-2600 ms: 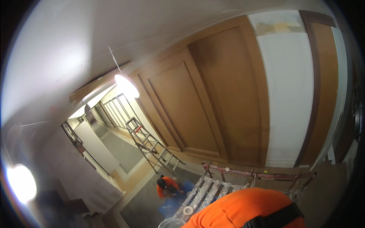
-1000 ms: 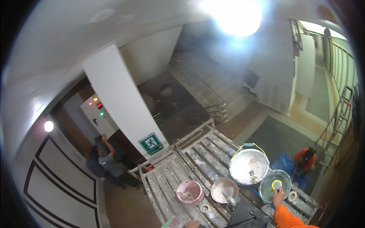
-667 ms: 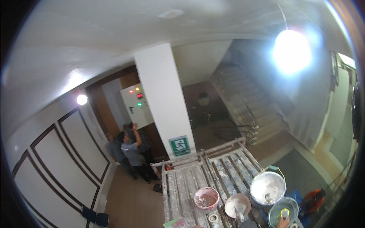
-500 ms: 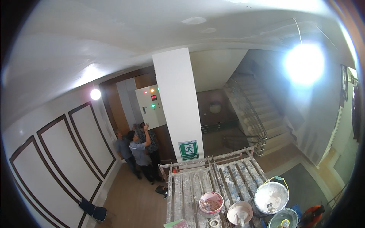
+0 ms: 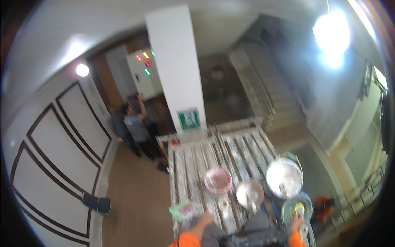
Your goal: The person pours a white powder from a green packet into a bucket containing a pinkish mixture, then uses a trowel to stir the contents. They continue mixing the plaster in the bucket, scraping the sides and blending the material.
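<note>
I am on a scaffold platform [image 5: 193, 154] of paint-spattered slats, with my grey-clad knees [image 5: 259, 226] below. My left hand [image 5: 205, 219], in an orange sleeve, is over my left knee beside a green and pink packet [image 5: 183, 210]; its fingers are blurred. My right hand [image 5: 297, 223] is at the near edge of a dark grey-green bucket [image 5: 286, 214], close to a small yellow-rimmed round thing [image 5: 300, 207] in it. Blur hides whether the fingers grip that. Further off stand a pink-rimmed bucket [image 5: 218, 181], a pale bucket [image 5: 249, 193] with a tool in it and a large white bucket [image 5: 284, 179].
A ring-shaped roll [image 5: 223, 204] lies between the buckets and my knees. Beyond the platform rail [image 5: 242, 122] rises a white column [image 5: 177, 61]. Several people [image 5: 135, 127] stand at a panel on the floor below; a person in orange [image 5: 324, 207] is below right. A bright lamp [image 5: 332, 33] hangs right.
My view has tilted down, so the platform and buckets sit higher in the picture. Both my hands and my knees have come into view.
</note>
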`<state>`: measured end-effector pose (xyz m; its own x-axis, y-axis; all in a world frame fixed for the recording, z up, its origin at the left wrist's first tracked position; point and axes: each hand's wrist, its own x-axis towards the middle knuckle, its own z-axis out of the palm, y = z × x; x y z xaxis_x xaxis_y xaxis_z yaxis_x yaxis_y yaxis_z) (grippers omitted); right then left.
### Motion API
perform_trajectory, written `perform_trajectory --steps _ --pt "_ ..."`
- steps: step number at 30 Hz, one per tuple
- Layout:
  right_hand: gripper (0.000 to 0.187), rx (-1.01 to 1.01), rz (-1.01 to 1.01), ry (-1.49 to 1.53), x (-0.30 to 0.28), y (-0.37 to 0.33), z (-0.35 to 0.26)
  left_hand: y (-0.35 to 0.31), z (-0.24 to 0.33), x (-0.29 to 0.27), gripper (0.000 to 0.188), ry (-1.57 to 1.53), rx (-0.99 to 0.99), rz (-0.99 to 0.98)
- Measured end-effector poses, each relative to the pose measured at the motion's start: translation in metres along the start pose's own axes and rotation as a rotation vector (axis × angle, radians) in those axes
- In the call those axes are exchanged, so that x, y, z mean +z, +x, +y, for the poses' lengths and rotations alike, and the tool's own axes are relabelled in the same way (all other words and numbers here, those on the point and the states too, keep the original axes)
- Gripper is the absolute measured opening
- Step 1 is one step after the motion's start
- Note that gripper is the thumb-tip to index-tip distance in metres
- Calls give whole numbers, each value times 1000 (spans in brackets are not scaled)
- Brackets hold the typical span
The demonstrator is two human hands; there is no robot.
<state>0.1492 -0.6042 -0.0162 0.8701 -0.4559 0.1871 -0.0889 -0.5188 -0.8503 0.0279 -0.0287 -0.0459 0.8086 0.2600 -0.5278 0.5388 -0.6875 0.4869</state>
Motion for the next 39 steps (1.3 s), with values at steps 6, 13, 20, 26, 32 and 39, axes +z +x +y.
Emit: perform_trajectory --steps 6,13,20,26,32,39 --pt "13 34 6 236 -17 -9 -106 -20 37 -29 42 -255 -115 62" --pt "10 -84 -152 239 -17 -37 -218 -44 38 -43 42 -143 -137 117" --pt "14 -165 -276 49 51 -55 -279 -46 41 -38 43 -125 -171 95" --pt "15 -145 -533 158 136 -48 -241 -35 33 -36 44 -258 -144 95" --pt "18 -154 -758 -181 183 -28 -229 -34 31 -35 43 -259 -169 88" --pt "24 -296 -1024 -481 232 -6 -215 -38 42 -43 43 -258 -200 70"
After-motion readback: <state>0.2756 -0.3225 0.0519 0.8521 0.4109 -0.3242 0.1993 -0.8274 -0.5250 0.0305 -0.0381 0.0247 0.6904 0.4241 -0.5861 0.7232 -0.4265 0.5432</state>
